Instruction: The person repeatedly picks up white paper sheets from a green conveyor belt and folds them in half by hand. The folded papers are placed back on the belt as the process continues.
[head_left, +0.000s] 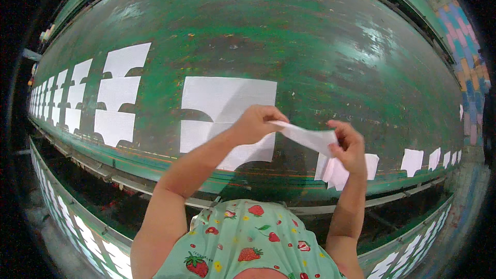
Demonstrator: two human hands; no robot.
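Observation:
A folded white piece that looks like cloth (305,137) stretches between my two hands above the long green table (310,36). My left hand (258,123) pinches its left end. At the other end, my right hand (349,144) has its fingers curled around the edge, with the forefinger lifted. Below my right hand lies a small loose pile of white cloth pieces (333,174), partly hidden by that hand. Under my left forearm, two white cut pieces (230,95) with curved notches lie flat, one below the other, partly covered by my arm.
Columns of similar white pieces (121,90) run along the table to the left. Small white stacks (412,161) stand along the near edge at right. Behind me, another green table carries white pieces (88,232). A colourful tiled surface (460,31) lies at far right.

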